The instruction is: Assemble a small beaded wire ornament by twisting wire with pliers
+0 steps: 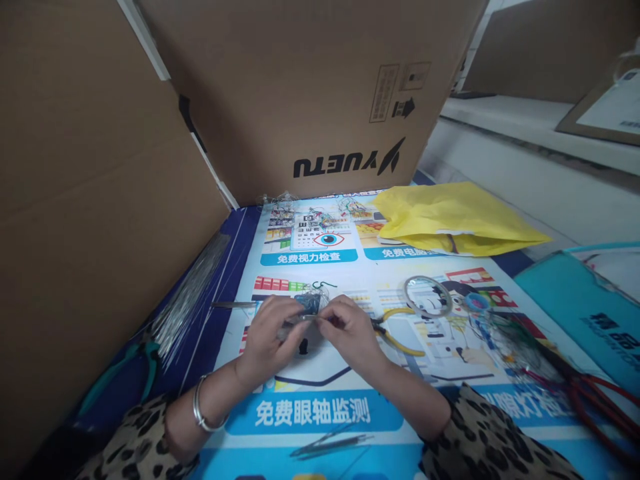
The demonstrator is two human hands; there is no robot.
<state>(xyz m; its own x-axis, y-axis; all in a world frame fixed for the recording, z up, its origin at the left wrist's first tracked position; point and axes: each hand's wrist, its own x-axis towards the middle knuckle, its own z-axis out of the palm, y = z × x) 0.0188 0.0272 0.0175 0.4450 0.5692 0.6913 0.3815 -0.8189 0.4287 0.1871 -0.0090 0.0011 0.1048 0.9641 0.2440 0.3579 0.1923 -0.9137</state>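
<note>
My left hand (273, 333) and my right hand (350, 333) meet over the printed sheet, thumbs and fingers pinched close together. Between their fingertips is a thin pale wire-like piece (310, 318), too small to make out fully. Just beyond the fingers lies a tangle of fine wire (316, 291) with a green strand (325, 285). Partly behind my right hand are pliers with yellow handles (407, 347). A narrow metal strip (233, 305) pokes out to the left of my left hand. Nearer to me, thin metal tweezers (333, 445) lie on the sheet.
Cardboard panels (300, 87) stand at the back and left. On the left are a bundle of straight wires (193, 290) and teal-handled pliers (150, 367). To the right are a tape roll (427, 297), a yellow bag (460, 213), red-handled scissors (583, 387) and a teal bag (575, 300).
</note>
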